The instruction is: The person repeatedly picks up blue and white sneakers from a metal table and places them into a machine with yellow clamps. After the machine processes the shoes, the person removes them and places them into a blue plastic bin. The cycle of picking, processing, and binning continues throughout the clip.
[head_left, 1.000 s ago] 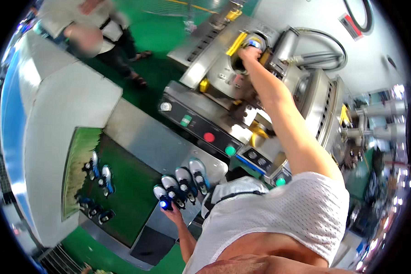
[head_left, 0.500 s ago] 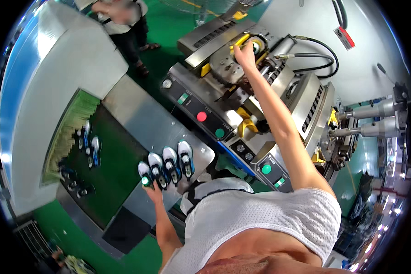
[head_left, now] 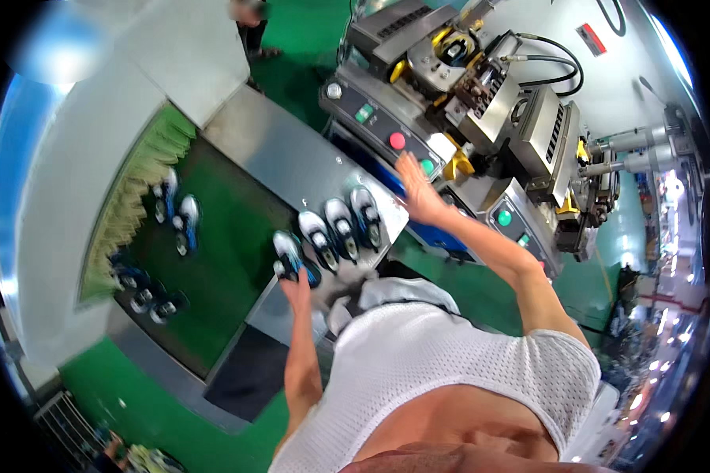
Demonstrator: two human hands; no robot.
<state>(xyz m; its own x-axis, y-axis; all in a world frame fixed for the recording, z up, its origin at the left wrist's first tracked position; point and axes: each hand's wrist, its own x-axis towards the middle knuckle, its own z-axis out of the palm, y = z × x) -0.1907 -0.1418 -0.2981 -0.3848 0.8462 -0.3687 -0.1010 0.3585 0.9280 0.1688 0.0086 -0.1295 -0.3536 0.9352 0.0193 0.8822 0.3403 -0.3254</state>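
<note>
My left hand (head_left: 296,288) is closed round the heel of a white, black and blue sneaker (head_left: 287,247), beside the metal ledge's inner edge. Three similar sneakers (head_left: 340,225) stand in a row just right of it, toes pointing away from me. My right hand (head_left: 420,193) has its fingers stretched out and holds nothing. It hovers by the front of a machine's control panel (head_left: 380,124), close to a green button (head_left: 427,167). At the back of that machine, a dark object sits in the clamp with yellow parts (head_left: 454,52).
A dark green conveyor belt (head_left: 229,236) carries several more sneakers out through a bristle curtain (head_left: 138,197) in a grey housing. A second machine station (head_left: 506,221) stands at the right, with hoses behind. Another person (head_left: 251,31) is at the far left.
My right hand has drawn back from the clamp at the machine's rear to the front panel. My left hand stays on the sneaker. The view has shifted, and the other person is less visible.
</note>
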